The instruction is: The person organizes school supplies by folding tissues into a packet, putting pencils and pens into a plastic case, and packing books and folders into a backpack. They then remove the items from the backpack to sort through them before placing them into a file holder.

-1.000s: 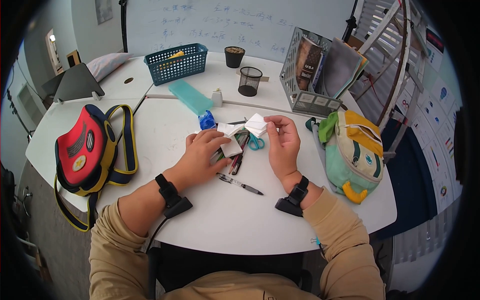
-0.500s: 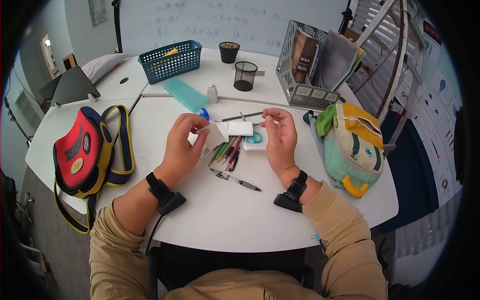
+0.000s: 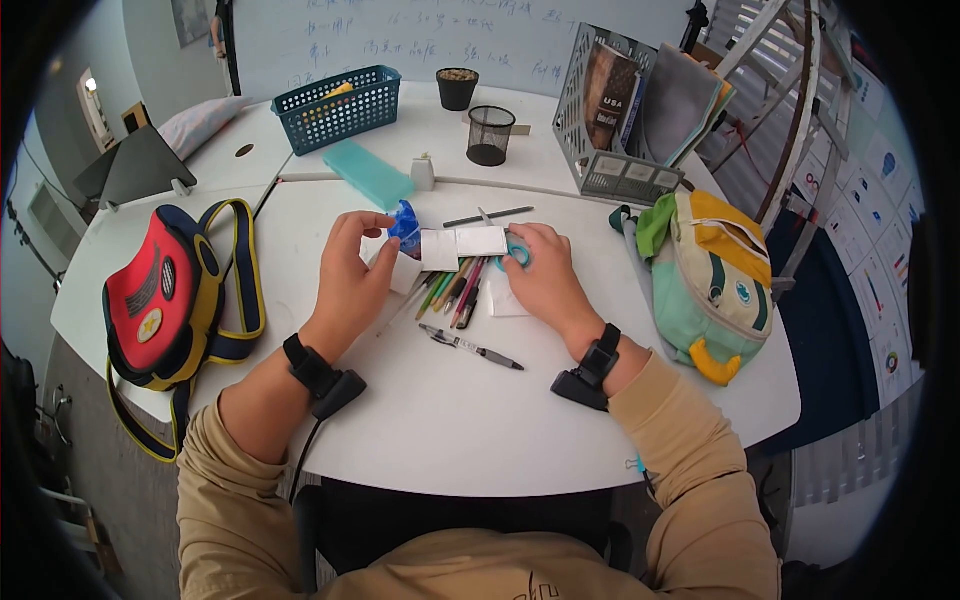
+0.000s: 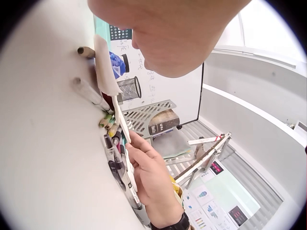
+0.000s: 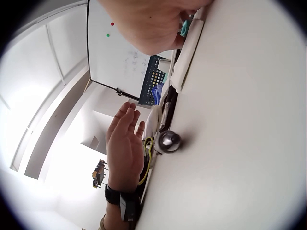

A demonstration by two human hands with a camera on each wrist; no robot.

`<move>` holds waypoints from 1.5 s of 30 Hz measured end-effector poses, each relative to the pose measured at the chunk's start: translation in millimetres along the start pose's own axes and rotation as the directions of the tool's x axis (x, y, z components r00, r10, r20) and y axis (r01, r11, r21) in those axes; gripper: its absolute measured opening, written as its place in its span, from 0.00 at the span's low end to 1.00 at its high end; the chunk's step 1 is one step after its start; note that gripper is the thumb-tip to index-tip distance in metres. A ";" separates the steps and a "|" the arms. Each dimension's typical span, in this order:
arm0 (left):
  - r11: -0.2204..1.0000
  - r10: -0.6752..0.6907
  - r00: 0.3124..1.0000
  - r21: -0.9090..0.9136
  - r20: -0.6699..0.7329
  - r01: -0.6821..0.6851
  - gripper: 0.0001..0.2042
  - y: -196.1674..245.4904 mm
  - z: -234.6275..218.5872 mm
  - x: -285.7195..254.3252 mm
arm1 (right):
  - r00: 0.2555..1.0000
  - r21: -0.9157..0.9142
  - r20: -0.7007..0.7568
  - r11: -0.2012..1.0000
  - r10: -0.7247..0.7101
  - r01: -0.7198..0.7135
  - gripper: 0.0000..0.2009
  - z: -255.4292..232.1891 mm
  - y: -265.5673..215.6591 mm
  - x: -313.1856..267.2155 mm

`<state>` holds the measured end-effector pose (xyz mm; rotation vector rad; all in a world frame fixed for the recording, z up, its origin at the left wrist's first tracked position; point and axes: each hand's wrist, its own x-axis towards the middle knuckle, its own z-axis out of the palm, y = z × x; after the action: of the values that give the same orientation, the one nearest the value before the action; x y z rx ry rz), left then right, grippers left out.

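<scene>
My right hand (image 3: 550, 280) bends over the right end of a white folded paper (image 3: 482, 241). Its thumb and fingers pinch the teal loop of a pair of scissors (image 3: 518, 254). A teal piece of the scissors (image 5: 184, 28) also shows between the fingers in the right wrist view. My left hand (image 3: 352, 275) is beside a small white folded piece (image 3: 404, 272), and its loosely bent fingers hold nothing. Under the papers lie several pencils (image 3: 458, 292). A clear-barrelled pen (image 3: 472, 348) is in front. A crumpled blue wrapper (image 3: 404, 228) stands behind the left fingers.
Red backpack (image 3: 165, 300) at left, green and yellow backpack (image 3: 725, 290) at right. Behind are a teal case (image 3: 368, 175), a blue basket (image 3: 338, 115), a mesh cup (image 3: 490, 138), a plant pot (image 3: 458, 92) and a grey file holder (image 3: 625, 178). Another white piece (image 3: 505, 298) lies below the right hand.
The left hand has let go of the white piece, which rests on the table at its right. The right hand has come down and left from beside the papers onto the scissors' loop.
</scene>
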<state>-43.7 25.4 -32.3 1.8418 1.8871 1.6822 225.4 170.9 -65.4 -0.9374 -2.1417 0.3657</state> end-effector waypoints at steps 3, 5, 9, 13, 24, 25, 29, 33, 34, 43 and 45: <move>1.000 0.000 1.000 -0.004 0.010 0.000 0.11 0.7 0.8 -0.5 | 0.998 -0.025 0.016 0.998 0.057 -0.056 0.27 7.6 9.2 2.8; 1.000 0.015 1.000 0.005 0.009 -0.015 0.11 1.6 2.0 -1.2 | 0.994 -0.016 0.060 0.996 0.092 -0.091 0.28 4.4 12.4 7.9; 1.000 0.003 1.000 0.005 0.014 -0.003 0.12 6.5 2.6 -1.8 | 0.979 0.027 0.182 0.995 0.093 -0.100 0.29 -7.9 14.9 19.1; 1.000 -0.013 0.999 -0.006 0.033 0.013 0.12 7.2 3.3 -2.6 | 0.967 0.083 0.230 0.988 0.110 -0.132 0.26 -15.2 14.7 22.7; 0.998 -0.051 0.997 -0.032 0.052 0.053 0.09 5.2 3.5 -3.7 | 0.964 0.217 0.210 0.954 0.163 -0.209 0.21 -21.9 8.9 21.6; 0.998 -0.045 0.998 -0.033 0.053 0.047 0.09 4.5 3.5 -3.6 | 0.967 0.218 0.195 0.954 0.164 -0.206 0.21 -21.8 9.8 21.8; 0.998 -0.046 0.997 -0.046 0.056 0.048 0.09 3.7 3.5 -3.7 | 0.969 0.243 0.165 0.944 0.185 -0.222 0.20 -22.8 10.3 22.5; 0.999 -0.012 0.999 -0.042 0.046 0.014 0.09 6.7 2.6 -3.0 | 0.961 0.270 0.178 0.929 0.212 -0.255 0.19 -26.4 4.4 22.1; 0.999 0.006 0.999 -0.036 0.042 -0.004 0.09 7.4 2.4 -2.8 | 0.965 0.281 0.162 0.928 0.207 -0.246 0.19 -25.4 4.9 21.5; 0.998 -0.021 0.998 -0.053 0.051 0.024 0.09 5.6 2.3 -3.5 | 0.955 0.391 0.220 0.879 0.199 -0.273 0.18 -22.6 11.4 24.2; 0.998 -0.025 0.998 -0.055 0.056 0.029 0.09 4.0 4.2 -5.7 | 0.966 0.327 0.202 0.919 0.161 -0.221 0.17 -23.9 9.0 23.2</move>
<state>-36.5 22.9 -35.0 1.8146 1.8168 1.6407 237.3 192.9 -41.7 -0.9362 -2.0462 0.9224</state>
